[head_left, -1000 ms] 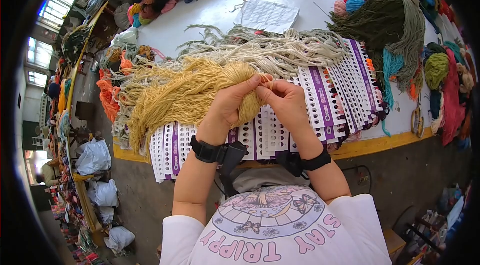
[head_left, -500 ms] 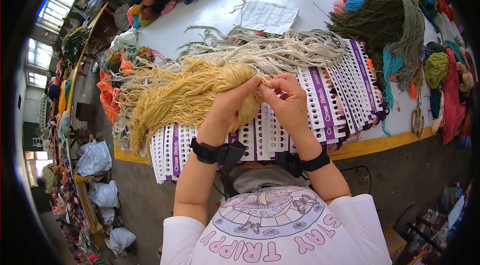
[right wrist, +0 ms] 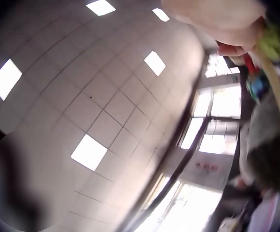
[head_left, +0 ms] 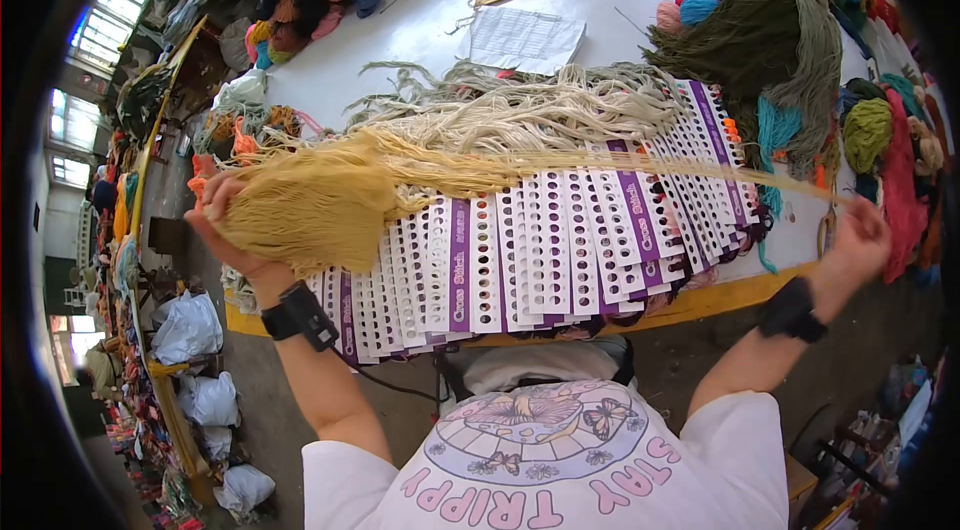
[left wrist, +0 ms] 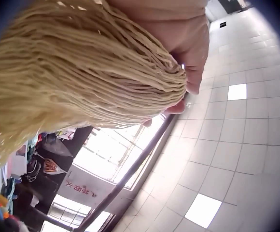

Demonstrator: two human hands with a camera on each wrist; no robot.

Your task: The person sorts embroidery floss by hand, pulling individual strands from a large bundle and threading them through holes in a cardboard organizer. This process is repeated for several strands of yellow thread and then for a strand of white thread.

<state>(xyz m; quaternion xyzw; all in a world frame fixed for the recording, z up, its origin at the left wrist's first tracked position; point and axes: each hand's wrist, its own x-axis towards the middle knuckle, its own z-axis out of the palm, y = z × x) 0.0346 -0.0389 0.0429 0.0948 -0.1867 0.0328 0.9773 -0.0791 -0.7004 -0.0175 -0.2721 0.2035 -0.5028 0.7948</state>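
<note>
- Left grip [head_left: 225, 238]: curled round one end of the yellow floss skein [head_left: 310, 205]. The left-wrist view shows fingertips [left wrist: 193, 82] wrapped about a gathered, looped end that the head view hides, with a tiled ceiling [left wrist: 227, 130] behind.
- Just right of the left grip, the skein hangs over the near part of the counter [head_left: 420, 25]. The head view gives its broad body, pale gold and rather blurred; the left-wrist view gives its texture, fine cords lying side by side, narrow at the grip and spreading away from it.
- Between the two grips, a thin bundle of strands [head_left: 690, 168] runs taut from the skein, tapering rightward; only the head view shows this whole span.
- Below that bundle lie overlapping "Cross Stitch" thread cards [head_left: 460, 280], white with purple bands; beyond them, cream yarn [head_left: 540, 115].
- Right grip [head_left: 858, 240]: pinching the bundle's far end. The right-wrist view shows the strands close up, curving down from it.
- Just right of the right grip, the head view shows a pinkish-red hank [head_left: 905, 210].
</note>
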